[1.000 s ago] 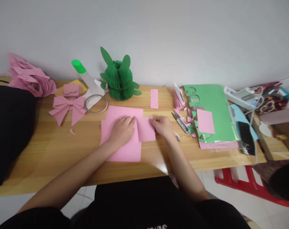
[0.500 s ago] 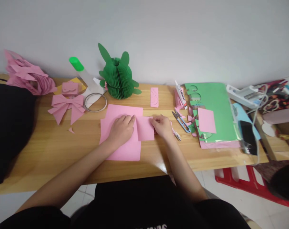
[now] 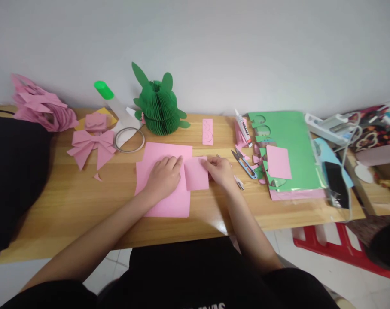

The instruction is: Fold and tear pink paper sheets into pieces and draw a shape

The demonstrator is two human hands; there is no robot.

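Observation:
A large pink paper sheet [image 3: 169,201] lies on the wooden table [image 3: 85,201] in front of me. My left hand [image 3: 164,176] rests flat on it, fingers together, pressing it down. A smaller pink paper piece [image 3: 196,176] lies over the sheet's right edge. My right hand [image 3: 219,169] is at that piece's right edge, fingers curled and pinching it. A small light stick-like thing [image 3: 238,182] pokes out beside my right wrist; I cannot make out what it is. Small snips [image 3: 245,164] lie just right of my right hand.
Along the wall stand a green honeycomb paper figure [image 3: 158,107], a green-capped glue bottle [image 3: 113,103] and a tape ring [image 3: 129,139]. A pink bow [image 3: 92,146] and pink scraps [image 3: 40,107] lie left. Green sheets [image 3: 288,133], a glue tube [image 3: 243,124] and a phone [image 3: 335,182] lie right.
Only the camera view has shifted slightly. Both hands stay in the same places on the pink papers.

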